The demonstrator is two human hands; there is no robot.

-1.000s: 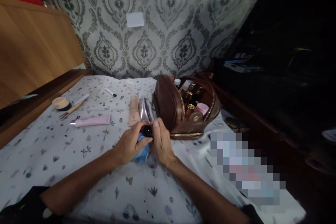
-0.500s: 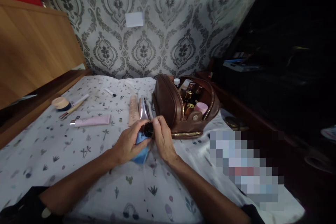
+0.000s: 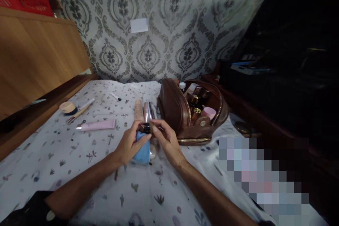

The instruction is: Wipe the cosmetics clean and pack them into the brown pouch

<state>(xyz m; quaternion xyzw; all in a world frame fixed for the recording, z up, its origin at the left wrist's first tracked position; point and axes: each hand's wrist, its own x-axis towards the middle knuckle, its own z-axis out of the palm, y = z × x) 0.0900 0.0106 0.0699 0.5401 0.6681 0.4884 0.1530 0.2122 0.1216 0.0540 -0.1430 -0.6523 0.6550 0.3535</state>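
Between my two hands is a small dark bottle (image 3: 147, 128), held sideways. My left hand (image 3: 130, 142) has its fingers and thumb closed around the bottle's left part, with a blue cloth (image 3: 142, 150) bunched under it. The fingertips of my right hand (image 3: 167, 140) pinch the bottle's right end. Below the bottle a clear round item (image 3: 153, 153) shows partly beside the cloth. Just beyond my hands lie a beige tube (image 3: 138, 110) and a silvery tube (image 3: 148, 111). An open brown bag (image 3: 173, 107) full of small bottles stands to the right.
On the patterned white sheet (image 3: 100, 148) at the left lie a pink tube (image 3: 99, 125), a beige-lidded jar (image 3: 68, 108) and brushes (image 3: 81, 111). A small brush (image 3: 116, 96) lies farther back. A wooden cabinet (image 3: 39, 60) borders the left, and a blurred patch covers the right.
The view has shifted, so the scene sits slightly lower and to the right. My right fingers have turned to pinch the bottle's end, and more of the blue cloth shows.
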